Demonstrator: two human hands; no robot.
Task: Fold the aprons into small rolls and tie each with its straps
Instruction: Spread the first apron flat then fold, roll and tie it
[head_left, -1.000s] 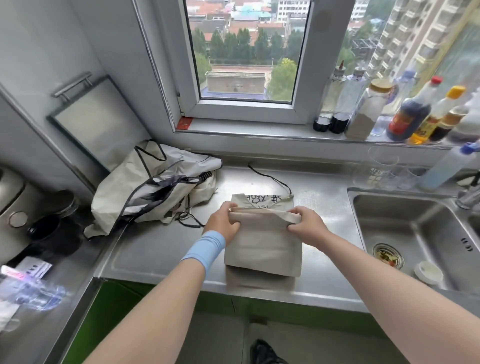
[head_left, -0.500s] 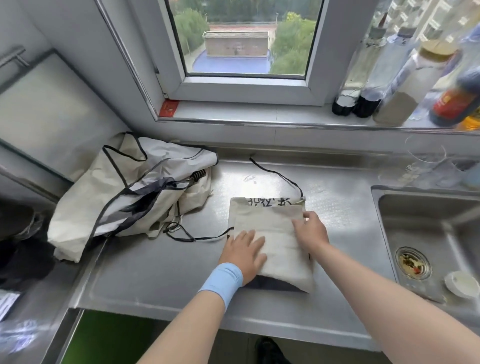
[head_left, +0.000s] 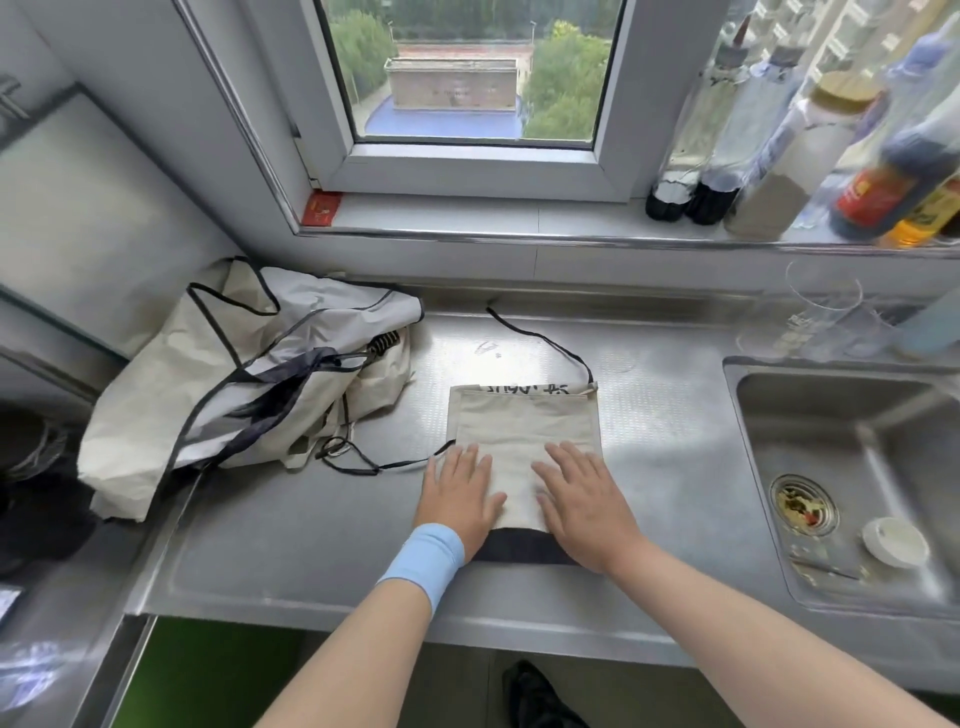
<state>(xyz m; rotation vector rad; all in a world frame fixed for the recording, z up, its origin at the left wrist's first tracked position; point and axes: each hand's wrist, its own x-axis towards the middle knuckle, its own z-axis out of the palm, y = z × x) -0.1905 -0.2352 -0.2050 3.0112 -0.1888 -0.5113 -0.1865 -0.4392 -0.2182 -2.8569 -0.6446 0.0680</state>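
where right hand (head_left: 587, 501) gripped edge, both palms now flat on folded apron (head_left: 519, 431).

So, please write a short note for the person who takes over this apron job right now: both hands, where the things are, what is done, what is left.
Left hand: open, flat on the near left part of the folded apron, gripping nothing.
Right hand: open, flat on its near right part.
The folded apron lies as a flat rectangle on the steel counter, left of the sink. Its black straps trail loose, one toward the back, one to the left.
The other aprons lie in an unfolded heap further left.
Done: this apron is folded flat.
Left: roll it small, tie it with its straps, then do the heap.
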